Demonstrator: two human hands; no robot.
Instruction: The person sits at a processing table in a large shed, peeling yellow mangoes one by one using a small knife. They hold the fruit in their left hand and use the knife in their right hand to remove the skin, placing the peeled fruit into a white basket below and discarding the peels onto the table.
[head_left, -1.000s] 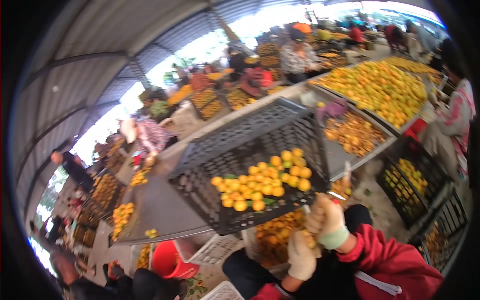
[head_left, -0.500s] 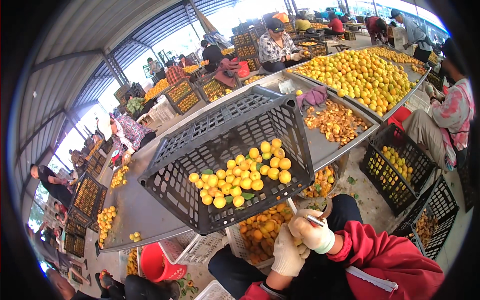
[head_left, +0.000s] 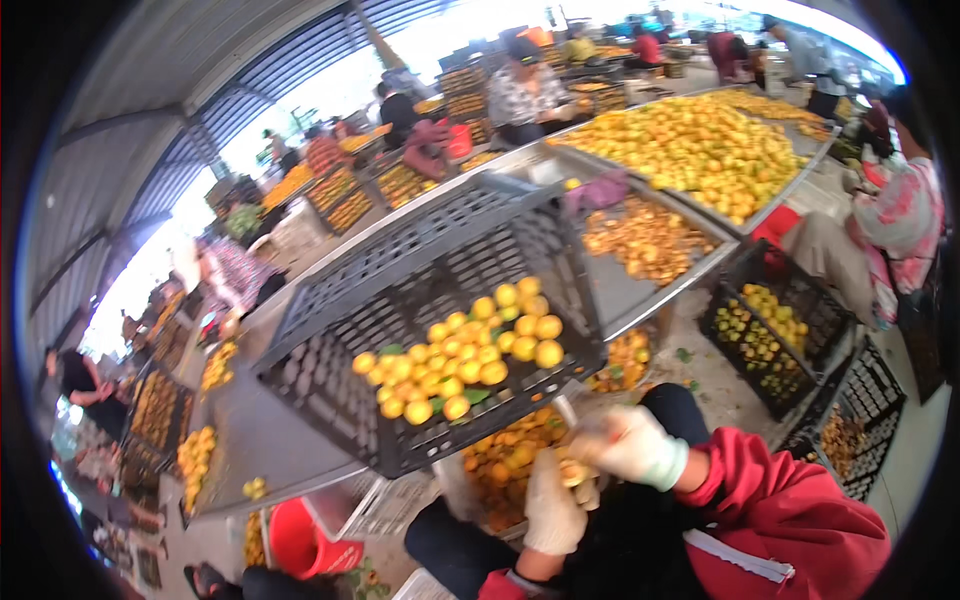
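- Head view, near edge: your left hand [head_left: 553, 505], in a white glove, and your right hand [head_left: 628, 445], gloved too, meet over your lap, with red sleeves [head_left: 790, 505] behind them.
- Between the two gloves sits a small orange fruit [head_left: 573, 470]; your left fingers are curled on it from below, your right fingers closed round it from above. The blur hides just how each finger sits.
- Just left of your hands and below them is a pale bin [head_left: 505, 465] full of orange fruit.
- Above that, a black crate [head_left: 400, 300] rests tilted on the near edge of a metal table [head_left: 250, 440], its open side towards you, with a heap of yellow fruit [head_left: 460, 350] and a few green leaves inside.
- Far right on the table lies a large spread of yellow fruit [head_left: 700, 150], and nearer a smaller darker patch [head_left: 645, 235].
- Right of your knee, two more black crates [head_left: 765, 330] of fruit stand on the floor.
- Near left, low down, stands a red bucket [head_left: 300, 540].
- Other people sit and work along the far side and at the right edge.
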